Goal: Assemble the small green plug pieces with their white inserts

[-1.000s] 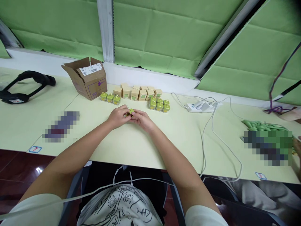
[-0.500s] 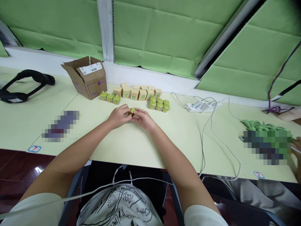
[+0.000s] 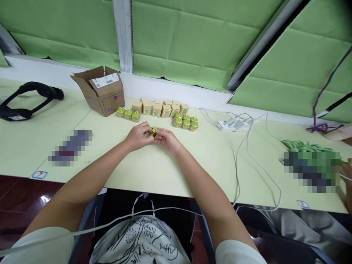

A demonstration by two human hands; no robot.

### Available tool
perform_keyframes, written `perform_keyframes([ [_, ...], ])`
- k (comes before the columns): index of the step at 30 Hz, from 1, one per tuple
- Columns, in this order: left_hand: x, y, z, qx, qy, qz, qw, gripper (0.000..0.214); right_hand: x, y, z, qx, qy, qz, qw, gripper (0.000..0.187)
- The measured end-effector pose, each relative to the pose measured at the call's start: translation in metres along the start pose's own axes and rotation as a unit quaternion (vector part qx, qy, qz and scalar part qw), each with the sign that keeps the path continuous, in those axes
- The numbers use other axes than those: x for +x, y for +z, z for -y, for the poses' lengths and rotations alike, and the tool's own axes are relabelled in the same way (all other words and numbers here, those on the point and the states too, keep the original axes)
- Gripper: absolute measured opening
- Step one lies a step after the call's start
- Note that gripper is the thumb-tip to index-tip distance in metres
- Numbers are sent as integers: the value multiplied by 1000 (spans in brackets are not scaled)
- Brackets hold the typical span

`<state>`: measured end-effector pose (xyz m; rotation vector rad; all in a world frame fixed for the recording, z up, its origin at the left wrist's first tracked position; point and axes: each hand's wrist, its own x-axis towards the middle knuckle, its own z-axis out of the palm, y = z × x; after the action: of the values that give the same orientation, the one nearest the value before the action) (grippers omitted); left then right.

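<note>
My left hand [image 3: 138,135] and my right hand [image 3: 168,139] meet over the pale table [image 3: 154,165], both pinching one small green capped item [image 3: 154,131] between their fingertips. Most of that item is hidden by my fingers. Beyond my hands stands a row of small tan boxes [image 3: 161,108]. Three green-capped jars [image 3: 128,113] sit to the left of the row. A cluster of several more green jars [image 3: 186,122] lies to the right of it.
An open cardboard box [image 3: 100,91] stands at the back left, a black headset [image 3: 26,99] farther left. A white power strip [image 3: 233,125] with trailing cables lies right of centre. Green items [image 3: 305,146] are piled at the far right, next to another person's hand [image 3: 347,183].
My fingers have shifted slightly around the small green item; it sits a little lower between them. Both hands stay in the same place on the table.
</note>
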<state>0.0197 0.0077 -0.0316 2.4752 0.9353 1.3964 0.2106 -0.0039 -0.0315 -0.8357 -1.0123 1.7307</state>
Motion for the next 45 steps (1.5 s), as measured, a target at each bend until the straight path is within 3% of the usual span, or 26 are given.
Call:
perform_keyframes([
  [13,-1,-2,1,35,-22,33,999,8,-2,3,4,18,4,-37,999,13],
  [23,1,0,0,28,-12,-3,1000,4,0,7,0,15,-20,-19,1000,17],
  [29,3,-10,4,-1,-74,-23,997,2,5,-8,16,69,-25,-162,984,9],
  [38,4,-15,23,28,-102,50,993,8,13,-20,11,7,28,-207,978,12],
  [45,5,-29,41,76,-63,155,983,14,15,-30,9,-91,24,-231,968,7],
])
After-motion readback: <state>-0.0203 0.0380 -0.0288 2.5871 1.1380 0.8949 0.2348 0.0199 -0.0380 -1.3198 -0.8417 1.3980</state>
